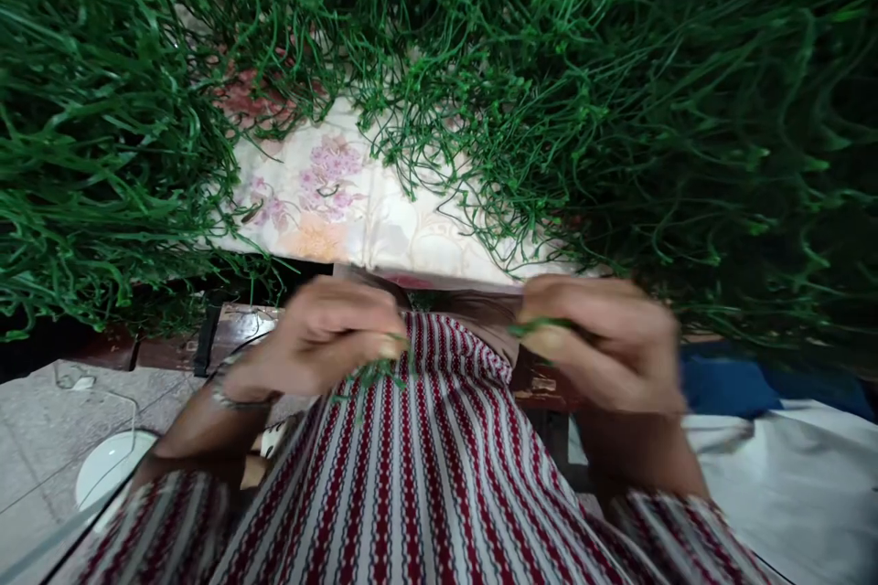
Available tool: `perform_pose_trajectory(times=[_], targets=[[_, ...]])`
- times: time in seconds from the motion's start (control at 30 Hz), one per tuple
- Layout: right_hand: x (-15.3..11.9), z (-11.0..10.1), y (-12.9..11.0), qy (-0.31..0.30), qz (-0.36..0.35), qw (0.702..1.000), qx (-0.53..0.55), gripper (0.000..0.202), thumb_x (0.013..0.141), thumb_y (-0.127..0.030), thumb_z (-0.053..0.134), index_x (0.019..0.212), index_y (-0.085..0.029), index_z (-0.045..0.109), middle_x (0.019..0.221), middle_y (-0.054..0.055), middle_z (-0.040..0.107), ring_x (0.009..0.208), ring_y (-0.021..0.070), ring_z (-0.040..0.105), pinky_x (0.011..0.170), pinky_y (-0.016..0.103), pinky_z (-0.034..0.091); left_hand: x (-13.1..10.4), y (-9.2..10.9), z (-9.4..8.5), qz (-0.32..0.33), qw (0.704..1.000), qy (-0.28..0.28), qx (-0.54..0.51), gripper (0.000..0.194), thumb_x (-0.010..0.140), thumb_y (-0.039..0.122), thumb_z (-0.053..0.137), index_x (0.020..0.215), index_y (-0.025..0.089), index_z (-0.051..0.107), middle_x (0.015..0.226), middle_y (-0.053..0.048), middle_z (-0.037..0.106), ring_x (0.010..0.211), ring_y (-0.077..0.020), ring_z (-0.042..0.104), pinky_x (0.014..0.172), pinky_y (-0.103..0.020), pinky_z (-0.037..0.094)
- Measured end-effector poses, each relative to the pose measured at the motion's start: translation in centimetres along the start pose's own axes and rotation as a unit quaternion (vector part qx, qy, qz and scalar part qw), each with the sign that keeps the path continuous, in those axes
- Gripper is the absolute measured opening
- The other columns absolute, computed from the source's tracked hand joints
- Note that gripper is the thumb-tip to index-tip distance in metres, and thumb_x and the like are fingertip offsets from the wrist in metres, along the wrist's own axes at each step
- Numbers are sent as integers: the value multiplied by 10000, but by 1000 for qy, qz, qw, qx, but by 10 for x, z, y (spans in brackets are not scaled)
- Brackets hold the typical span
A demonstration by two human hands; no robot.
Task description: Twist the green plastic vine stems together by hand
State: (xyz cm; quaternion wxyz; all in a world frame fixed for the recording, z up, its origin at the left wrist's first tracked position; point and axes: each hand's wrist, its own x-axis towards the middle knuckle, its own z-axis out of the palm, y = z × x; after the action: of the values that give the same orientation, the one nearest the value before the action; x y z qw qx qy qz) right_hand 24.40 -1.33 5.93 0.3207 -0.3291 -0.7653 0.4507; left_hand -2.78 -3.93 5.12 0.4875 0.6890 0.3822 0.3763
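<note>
My left hand (329, 334) is closed, fingers pinched, with a small tuft of green sprigs (376, 375) showing below its fingertips. Across from it, my right hand (604, 338) pinches a short green stem (539, 326) between thumb and forefinger. Both hands are slightly blurred and apart from each other, over my lap at the table's near edge. Just beyond them lies a pale floral tablecloth (412, 233). Long thin green stems (549, 82) with small knobbed tips are heaped over its far and right sides. Another heap of green stems (102, 128) covers the left side.
A striped red and white garment (418, 475) covers my lap. On the tiled floor at left stands a round white object (113, 466) with a cable. White sheeting (802, 475) and blue cloth (727, 384) lie at the lower right.
</note>
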Motion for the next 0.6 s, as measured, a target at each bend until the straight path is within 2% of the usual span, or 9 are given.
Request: perform_pose_trajectory(times=[0.03,0.17,0.27,0.37,0.5,0.6], targets=[[5,1,3,-6,-8,1000,4,152,861,-233,513,721,-184,544,618,-2,497,555,113,458,524,261,334,3,-2,4,-14,999,-31,-18,140,806,243,584,712,188,673,573,-10,620,512,-105,526,500,-230,410],[25,16,18,38,-6,999,17,209,886,-263,474,709,-172,536,676,16,491,644,131,478,581,264,371,16,-15,22,-107,983,94,-119,197,811,299,587,720,150,678,590,-12,600,505,-80,471,463,-205,344],[29,28,25,32,-10,999,32,211,889,-295,474,738,-162,535,780,49,522,744,153,506,665,288,403,21,-22,31,-133,969,123,-166,226,793,337,607,718,137,678,553,-2,538,484,-71,401,442,-203,286],[27,37,28,27,5,997,68,192,907,-285,446,792,-161,537,771,41,545,722,141,521,664,277,416,22,-26,37,-156,957,135,-202,224,789,349,609,759,136,672,578,-1,543,473,-65,383,429,-196,269],[25,45,30,20,48,996,75,180,913,-275,441,822,-159,543,713,11,560,640,107,521,613,232,417,24,-29,46,-163,943,143,-251,207,762,338,637,819,140,652,693,-23,616,553,-89,499,510,-196,396],[24,52,29,41,46,997,44,118,902,-249,463,872,-166,541,697,-12,559,600,83,510,587,197,408,25,-29,54,-145,938,151,-275,205,743,318,658,860,152,627,748,-26,626,647,-118,564,615,-227,471]])
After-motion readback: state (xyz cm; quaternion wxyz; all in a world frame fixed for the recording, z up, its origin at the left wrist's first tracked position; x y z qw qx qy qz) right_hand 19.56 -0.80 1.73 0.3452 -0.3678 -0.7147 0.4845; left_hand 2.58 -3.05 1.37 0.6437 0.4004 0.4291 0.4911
